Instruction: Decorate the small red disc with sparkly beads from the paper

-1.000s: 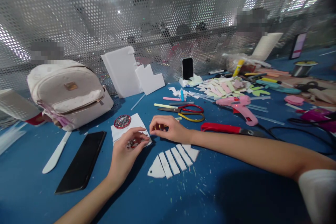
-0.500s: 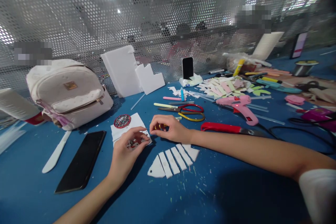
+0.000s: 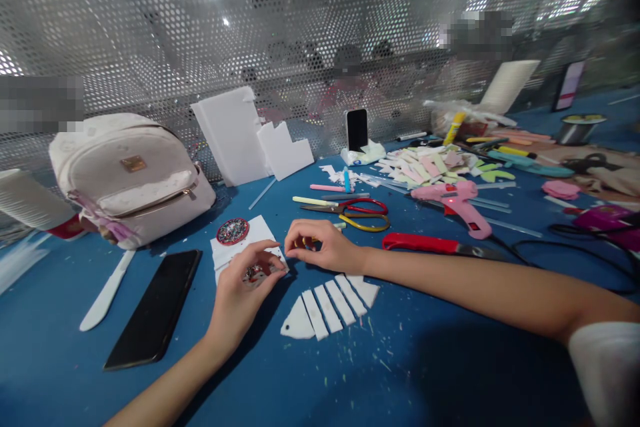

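My left hand (image 3: 240, 287) rests over a white sheet (image 3: 257, 230), thumb and fingers apart in a C shape at its right side. Small dark and red speckled bits (image 3: 254, 272) show between them. On the sheet's upper left lies a round red-rimmed piece (image 3: 233, 231) filled with speckled bits. Just right of the sheet, my right hand (image 3: 327, 245) is closed in a pinch; anything between its fingertips is too small to make out. Below it lies a white fish shape (image 3: 327, 307) cut into several strips, with a dark eye dot.
Scissors (image 3: 345, 208), a red-handled cutter (image 3: 420, 243) and a pink glue gun (image 3: 453, 203) lie beyond my right arm. A phone (image 3: 155, 310) and white knife (image 3: 107, 293) lie left, before a backpack (image 3: 135, 180). Foam scraps (image 3: 430, 163) are heaped behind. A perforated screen (image 3: 300, 33) closes the back.
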`<action>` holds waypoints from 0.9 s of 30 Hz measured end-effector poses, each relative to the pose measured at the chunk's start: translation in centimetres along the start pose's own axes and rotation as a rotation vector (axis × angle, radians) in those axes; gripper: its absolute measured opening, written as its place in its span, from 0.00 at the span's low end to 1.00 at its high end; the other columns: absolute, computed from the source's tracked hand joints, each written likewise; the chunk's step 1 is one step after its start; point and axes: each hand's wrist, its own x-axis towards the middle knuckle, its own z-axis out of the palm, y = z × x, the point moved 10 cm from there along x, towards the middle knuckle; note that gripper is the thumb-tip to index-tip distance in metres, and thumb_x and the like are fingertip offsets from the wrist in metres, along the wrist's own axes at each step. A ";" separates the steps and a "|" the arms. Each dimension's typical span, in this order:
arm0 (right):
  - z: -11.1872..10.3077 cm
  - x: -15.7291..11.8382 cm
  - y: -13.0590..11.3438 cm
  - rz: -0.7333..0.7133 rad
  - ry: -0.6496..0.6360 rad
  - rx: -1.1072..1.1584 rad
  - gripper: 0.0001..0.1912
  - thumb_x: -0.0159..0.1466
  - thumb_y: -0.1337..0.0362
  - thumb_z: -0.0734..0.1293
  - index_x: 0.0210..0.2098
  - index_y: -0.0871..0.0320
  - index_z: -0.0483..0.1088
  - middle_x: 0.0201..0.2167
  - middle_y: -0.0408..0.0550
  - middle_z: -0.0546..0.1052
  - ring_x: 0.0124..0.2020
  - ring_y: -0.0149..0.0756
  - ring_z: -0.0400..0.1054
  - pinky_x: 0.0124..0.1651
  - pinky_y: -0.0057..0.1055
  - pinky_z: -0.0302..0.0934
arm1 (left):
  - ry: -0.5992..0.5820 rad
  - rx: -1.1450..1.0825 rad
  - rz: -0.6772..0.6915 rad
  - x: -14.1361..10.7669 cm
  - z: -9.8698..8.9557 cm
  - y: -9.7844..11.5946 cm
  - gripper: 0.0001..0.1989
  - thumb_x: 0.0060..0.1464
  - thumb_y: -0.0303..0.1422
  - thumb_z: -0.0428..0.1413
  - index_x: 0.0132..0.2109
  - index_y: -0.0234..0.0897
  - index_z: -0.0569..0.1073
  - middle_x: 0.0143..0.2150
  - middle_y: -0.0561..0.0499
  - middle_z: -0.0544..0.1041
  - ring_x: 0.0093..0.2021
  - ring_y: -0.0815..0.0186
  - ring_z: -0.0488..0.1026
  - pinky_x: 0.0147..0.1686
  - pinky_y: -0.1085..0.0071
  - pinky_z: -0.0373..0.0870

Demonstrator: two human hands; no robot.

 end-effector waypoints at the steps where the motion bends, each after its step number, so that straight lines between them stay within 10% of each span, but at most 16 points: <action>1: 0.0 0.0 0.0 -0.003 -0.001 -0.001 0.08 0.68 0.61 0.68 0.36 0.60 0.71 0.33 0.45 0.72 0.31 0.28 0.63 0.33 0.25 0.58 | -0.003 -0.010 -0.004 0.0 0.0 -0.1 0.17 0.56 0.33 0.62 0.52 0.43 0.71 0.36 0.54 0.80 0.35 0.66 0.78 0.44 0.70 0.73; 27: 0.1 -0.1 -0.1 -0.040 -0.004 -0.024 0.09 0.69 0.60 0.66 0.37 0.59 0.71 0.34 0.47 0.73 0.32 0.30 0.64 0.35 0.28 0.60 | -0.006 -0.149 -0.133 0.6 0.4 -0.4 0.18 0.52 0.32 0.63 0.50 0.40 0.71 0.32 0.52 0.80 0.31 0.67 0.76 0.31 0.75 0.68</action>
